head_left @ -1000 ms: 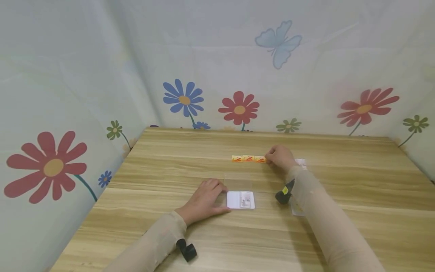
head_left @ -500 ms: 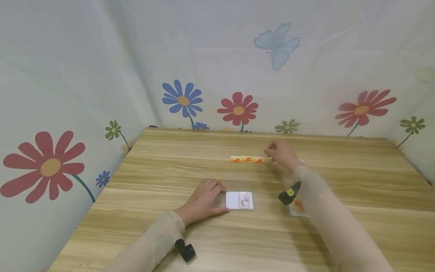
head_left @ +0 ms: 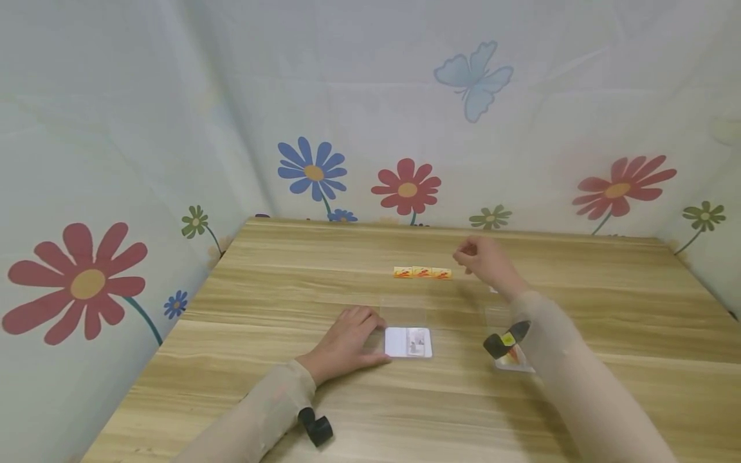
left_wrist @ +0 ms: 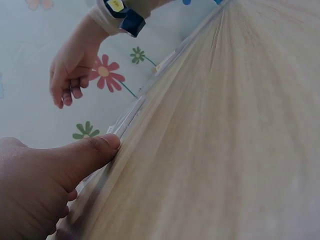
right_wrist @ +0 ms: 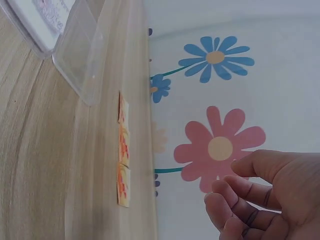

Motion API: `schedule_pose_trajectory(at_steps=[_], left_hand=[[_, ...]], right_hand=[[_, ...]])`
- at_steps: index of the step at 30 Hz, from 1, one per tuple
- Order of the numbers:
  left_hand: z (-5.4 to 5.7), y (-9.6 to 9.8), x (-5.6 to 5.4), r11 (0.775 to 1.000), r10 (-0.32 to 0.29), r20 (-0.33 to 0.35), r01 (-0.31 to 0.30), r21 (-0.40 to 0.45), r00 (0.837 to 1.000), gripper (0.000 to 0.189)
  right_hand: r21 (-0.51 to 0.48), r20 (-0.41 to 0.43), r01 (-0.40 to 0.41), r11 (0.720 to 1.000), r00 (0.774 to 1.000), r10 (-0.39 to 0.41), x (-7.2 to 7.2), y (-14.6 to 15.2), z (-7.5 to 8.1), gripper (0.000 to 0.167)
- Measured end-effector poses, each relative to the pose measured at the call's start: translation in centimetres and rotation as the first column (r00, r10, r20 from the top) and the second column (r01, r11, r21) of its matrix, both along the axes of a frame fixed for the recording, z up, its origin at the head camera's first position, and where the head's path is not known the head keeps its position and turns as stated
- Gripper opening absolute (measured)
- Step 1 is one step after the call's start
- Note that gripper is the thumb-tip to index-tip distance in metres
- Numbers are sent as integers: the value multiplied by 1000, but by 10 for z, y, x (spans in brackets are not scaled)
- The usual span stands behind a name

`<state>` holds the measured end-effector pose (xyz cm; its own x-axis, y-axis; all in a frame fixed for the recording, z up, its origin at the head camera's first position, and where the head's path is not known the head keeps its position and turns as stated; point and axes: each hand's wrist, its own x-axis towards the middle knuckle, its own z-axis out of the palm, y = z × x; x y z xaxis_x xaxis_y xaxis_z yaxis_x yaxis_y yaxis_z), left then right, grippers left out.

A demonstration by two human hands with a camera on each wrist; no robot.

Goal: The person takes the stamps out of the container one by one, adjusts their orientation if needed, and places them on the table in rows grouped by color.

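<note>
A clear plastic box [head_left: 408,343] with white cards in it, one printed with a faint picture, lies on the table with its transparent lid [head_left: 403,312] folded open away from me. My left hand [head_left: 346,344] holds its left side, thumb at the near corner and fingers at the far one. In the left wrist view the thumb [left_wrist: 95,150] touches the box's edge. My right hand [head_left: 483,262] is raised above the table, fingers loosely bent, nothing visible between them. To its left lie three small yellow-and-red cards [head_left: 422,272] in a row, flat and end to end.
A second clear box [head_left: 515,360] with a yellow-and-red card inside lies under my right forearm, partly hidden. A small white piece [head_left: 493,289] shows beside the right wrist. Behind the wooden table [head_left: 301,257] hangs a flower-printed curtain [head_left: 359,96].
My right hand has come away from the right end of the card row, rising and shifting slightly right. The row stays in place. My left hand and the white-card box have not moved.
</note>
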<state>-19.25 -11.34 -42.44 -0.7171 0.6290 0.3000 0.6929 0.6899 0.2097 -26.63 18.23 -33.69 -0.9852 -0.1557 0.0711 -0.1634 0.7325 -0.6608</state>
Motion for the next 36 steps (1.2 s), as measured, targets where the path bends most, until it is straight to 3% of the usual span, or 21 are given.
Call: schedule_pose_trajectory(at_steps=[11,23,36], left_hand=[[1,2,0,1000,-4,0,4,0,1000,53],[3,2,2,1000,6,16,-6,-6,1000,53],[4,1,2,1000,5,18,-5,-2,1000,52]], right_hand=[[11,-67,1,1000,998,0,26,-2,11,19],[-5,-170,4,1000,985,-4,51,-8,-1,11],[-38,-136,-52,998,990,47,70,-17,-15,10]])
